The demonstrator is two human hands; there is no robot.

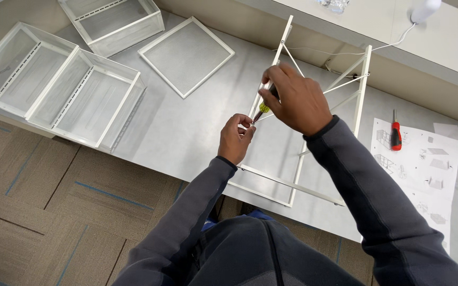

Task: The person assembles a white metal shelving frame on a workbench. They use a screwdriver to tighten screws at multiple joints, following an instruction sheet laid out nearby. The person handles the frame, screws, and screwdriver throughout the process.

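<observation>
White frame: a thin white metal rack frame (322, 106) lies flat on the grey worktop (186, 132), under both hands.
Right hand: the right hand (295, 98) is wrapped around the black and yellow handle of a screwdriver (263, 107), tip angled down at the frame's left rail.
Left hand: the left hand (236, 137), just below, pinches its fingertips together at the tip.
Right of hands: a red-handled screwdriver (395, 132) on a printed instruction sheet (425, 164).
Left of hands: white mesh baskets (59, 85) and a flat mesh panel (185, 56).

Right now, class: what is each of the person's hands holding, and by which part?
The right hand grips a screwdriver by its yellow-and-black handle. The left hand pinches near the tip, against the white metal frame; what it pinches cannot be told.
</observation>
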